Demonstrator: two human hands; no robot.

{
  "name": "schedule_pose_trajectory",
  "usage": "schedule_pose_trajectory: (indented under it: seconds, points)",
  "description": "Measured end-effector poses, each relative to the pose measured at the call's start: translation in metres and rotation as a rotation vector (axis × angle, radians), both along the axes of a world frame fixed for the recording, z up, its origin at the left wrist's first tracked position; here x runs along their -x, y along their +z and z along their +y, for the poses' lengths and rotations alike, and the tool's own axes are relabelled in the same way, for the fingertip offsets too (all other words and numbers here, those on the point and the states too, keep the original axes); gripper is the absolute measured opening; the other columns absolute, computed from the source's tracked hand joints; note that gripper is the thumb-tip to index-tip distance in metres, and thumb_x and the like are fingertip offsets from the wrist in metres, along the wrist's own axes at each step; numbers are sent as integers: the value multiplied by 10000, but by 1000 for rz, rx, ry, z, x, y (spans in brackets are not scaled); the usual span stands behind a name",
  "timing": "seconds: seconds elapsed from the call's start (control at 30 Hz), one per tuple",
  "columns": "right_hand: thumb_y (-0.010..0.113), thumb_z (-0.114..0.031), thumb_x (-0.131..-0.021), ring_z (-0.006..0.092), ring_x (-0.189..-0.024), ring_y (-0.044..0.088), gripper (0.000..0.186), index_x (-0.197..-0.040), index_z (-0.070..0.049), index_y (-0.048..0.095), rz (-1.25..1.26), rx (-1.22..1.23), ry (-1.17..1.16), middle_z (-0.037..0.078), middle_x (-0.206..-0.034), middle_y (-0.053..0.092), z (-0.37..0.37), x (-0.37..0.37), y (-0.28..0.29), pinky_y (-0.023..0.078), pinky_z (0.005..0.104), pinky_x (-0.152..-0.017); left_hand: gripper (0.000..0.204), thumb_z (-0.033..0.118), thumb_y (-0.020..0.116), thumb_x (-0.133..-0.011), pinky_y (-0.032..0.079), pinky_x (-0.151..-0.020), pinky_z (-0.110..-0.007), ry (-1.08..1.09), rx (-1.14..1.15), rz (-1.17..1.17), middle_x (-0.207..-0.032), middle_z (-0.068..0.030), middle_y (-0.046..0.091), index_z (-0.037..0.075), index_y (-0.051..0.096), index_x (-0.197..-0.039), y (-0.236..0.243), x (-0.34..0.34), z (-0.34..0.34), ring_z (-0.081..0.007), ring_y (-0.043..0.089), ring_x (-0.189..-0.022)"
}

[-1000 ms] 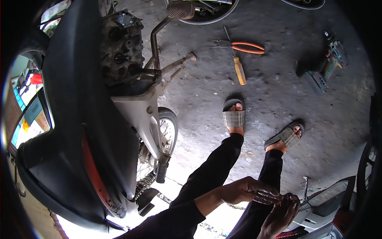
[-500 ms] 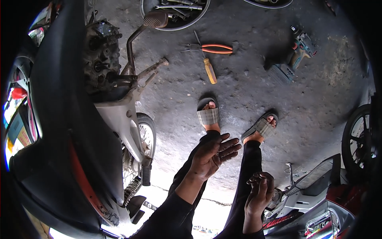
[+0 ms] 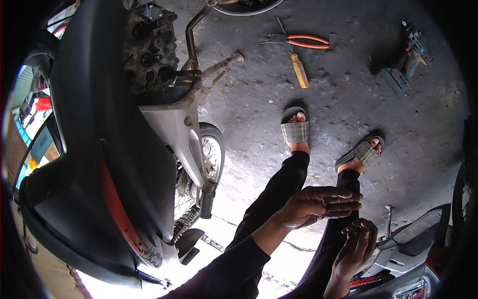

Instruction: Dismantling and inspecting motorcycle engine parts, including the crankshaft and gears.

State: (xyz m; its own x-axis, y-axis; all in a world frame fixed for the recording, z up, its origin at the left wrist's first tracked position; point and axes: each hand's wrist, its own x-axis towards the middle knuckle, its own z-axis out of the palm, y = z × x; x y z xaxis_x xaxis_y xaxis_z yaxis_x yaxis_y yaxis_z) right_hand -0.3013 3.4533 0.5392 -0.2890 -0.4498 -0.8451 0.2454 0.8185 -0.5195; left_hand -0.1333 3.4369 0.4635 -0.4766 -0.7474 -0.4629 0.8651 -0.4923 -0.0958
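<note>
My left hand [image 3: 318,207] is held out above my knees, its fingers stretched flat toward the right. It is darkened with grime and holds nothing. Just below and to the right of it, apart from it, is my right hand [image 3: 354,249]. Its fingers are loosely bent, with nothing seen between them. Away from both hands, pliers with orange handles [image 3: 308,42] lie on the floor across a screwdriver with a yellow handle [image 3: 299,71]. To their right rests a teal cordless power tool [image 3: 411,62].
A motorbike with a dark seat [image 3: 79,124] and an exposed engine [image 3: 152,55] stands close on the left. A metal basin [image 3: 249,10] sits at the far edge. Another motorbike [image 3: 411,244] stands at the lower right. My sandalled feet [image 3: 296,124] are on the grey floor.
The view has shifted, so floor things appear farther right and partly higher. My left hand has turned, its fingers now pointing right, and it is closer to my right hand.
</note>
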Motion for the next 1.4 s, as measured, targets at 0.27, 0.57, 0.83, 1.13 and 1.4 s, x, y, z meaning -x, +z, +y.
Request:
schedule_pose_trajectory:
  seconds: [0.27,0.57,0.83,1.13,1.4]
  points:
    - [434,-266,-996,161,-857,542,288,-1107,-16,526,46,-15,0,75,-974,554,4,7,1,443,308,-758,455,17,525,-927,311,-1128,-474,-13,-13,-37,-1439,-254,383,-49,421,-1365,9,7,-1,-373,387,-1339]
    - [423,-180,-1001,164,-925,543,244,-1113,6,534,82,10,-44,84,-1012,555,22,5,-7,435,289,-815,352,-13,512,-932,345,-1097,-521,11,30,109,-1421,-310,363,-82,496,-1277,24,19,5,-419,354,-1343]
    - [411,-221,-1006,198,-1037,546,296,-1173,-2,518,23,-9,-60,99,-1104,546,34,32,-1,420,336,-915,368,-70,596,-852,402,-1068,-473,-261,-17,-72,-1332,-255,508,-87,552,-1217,29,18,6,-358,502,-1246]
    - [641,31,-865,255,-858,644,279,-1130,21,556,-11,25,-392,183,-1024,612,22,40,-2,574,306,-688,599,-207,402,-756,393,-1092,-448,-236,-118,-63,-1381,-171,488,-16,501,-1314,10,10,20,-292,491,-1273]
    - [407,-252,-1007,176,-854,593,333,-1131,14,565,599,143,445,94,-1061,571,47,31,1,489,320,-762,449,-101,502,-845,413,-1060,-438,-259,12,-28,-1311,-243,532,-65,493,-1292,72,15,-29,-323,527,-1231]
